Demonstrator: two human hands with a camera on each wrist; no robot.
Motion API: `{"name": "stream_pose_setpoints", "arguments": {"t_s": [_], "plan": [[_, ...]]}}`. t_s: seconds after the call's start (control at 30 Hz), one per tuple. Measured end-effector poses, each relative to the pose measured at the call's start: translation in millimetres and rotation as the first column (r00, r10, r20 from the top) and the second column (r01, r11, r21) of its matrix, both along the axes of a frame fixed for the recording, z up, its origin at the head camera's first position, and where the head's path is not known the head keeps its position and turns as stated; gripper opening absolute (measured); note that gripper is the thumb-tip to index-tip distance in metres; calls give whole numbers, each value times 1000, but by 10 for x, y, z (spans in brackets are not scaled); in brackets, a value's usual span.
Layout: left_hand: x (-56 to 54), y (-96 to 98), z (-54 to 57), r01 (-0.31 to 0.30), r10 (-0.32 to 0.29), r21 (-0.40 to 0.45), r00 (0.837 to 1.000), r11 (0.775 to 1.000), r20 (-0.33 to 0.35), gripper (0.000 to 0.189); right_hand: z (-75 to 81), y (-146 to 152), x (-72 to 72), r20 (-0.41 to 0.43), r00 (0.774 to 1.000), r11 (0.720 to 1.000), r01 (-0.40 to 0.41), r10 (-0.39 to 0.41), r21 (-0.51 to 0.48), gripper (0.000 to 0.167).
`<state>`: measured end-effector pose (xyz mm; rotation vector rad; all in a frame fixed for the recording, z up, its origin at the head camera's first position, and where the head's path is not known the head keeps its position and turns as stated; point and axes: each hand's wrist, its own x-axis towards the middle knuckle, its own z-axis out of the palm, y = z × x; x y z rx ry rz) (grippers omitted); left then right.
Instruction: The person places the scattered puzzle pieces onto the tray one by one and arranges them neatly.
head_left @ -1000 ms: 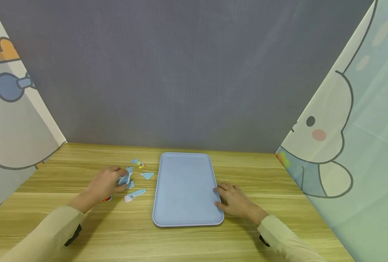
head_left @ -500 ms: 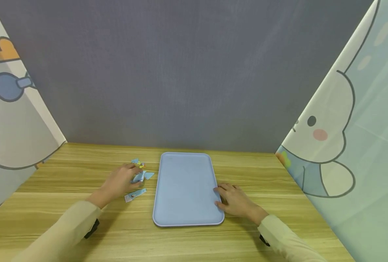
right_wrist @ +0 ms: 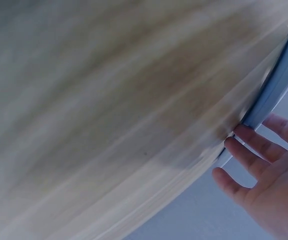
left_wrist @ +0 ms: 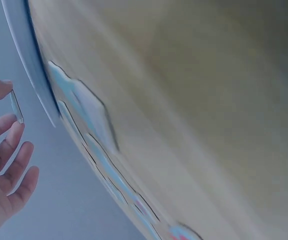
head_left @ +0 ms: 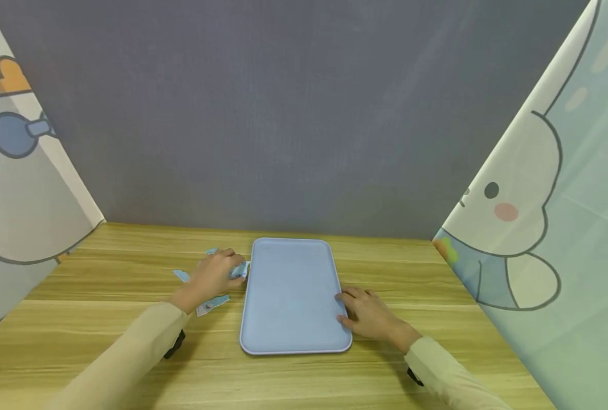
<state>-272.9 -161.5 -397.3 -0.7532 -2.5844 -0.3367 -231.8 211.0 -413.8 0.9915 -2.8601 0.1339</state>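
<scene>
My left hand (head_left: 212, 274) is at the left rim of the light-blue tray (head_left: 293, 296). Thumb and forefinger pinch a thin, flat puzzle piece (left_wrist: 17, 106), seen edge-on in the left wrist view, while the other fingers stay loosely bent. Under and around that hand lie more light-blue printed pieces: a strip (head_left: 212, 305) in front, a small one (head_left: 182, 275) to the left, another (head_left: 211, 250) behind. Some are hidden by the hand and sleeve. The relaxed fingers of my right hand (head_left: 370, 313) rest at the tray's right rim, the fingertips overlapping it.
The wooden table (head_left: 293, 381) runs back to a grey partition (head_left: 283, 125). Cartoon-printed panels flank it, one on the left (head_left: 27, 188) and one on the right (head_left: 580, 228).
My left hand has moved right from the scattered pieces to the tray's left rim, carrying the pinched piece. A small blue piece on the left has come into view. The right hand has stayed put.
</scene>
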Motion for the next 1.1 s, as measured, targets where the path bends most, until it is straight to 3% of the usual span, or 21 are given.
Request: {"name": "stream_pose_setpoints", "arguments": {"t_s": [0.2,0.33,0.6,1.1], "plan": [[-117,152,-10,3,-5,23,999,1000,52,36,3,9,6,0,1000,1000,3,-3,-2,46],[-182,257,-18,-5,4,23,999,1000,51,34,8,9,9,3,1000,1000,3,-3,-5,46],[-310,430,-23,-65,62,27,993,998,101,33,2,5,4,-3,1000,1000,6,-6,-2,46],[-552,480,-20,-134,124,56,980,989,158,36,-5,-7,-20,10,1000,1000,10,-10,-4,46]]}}
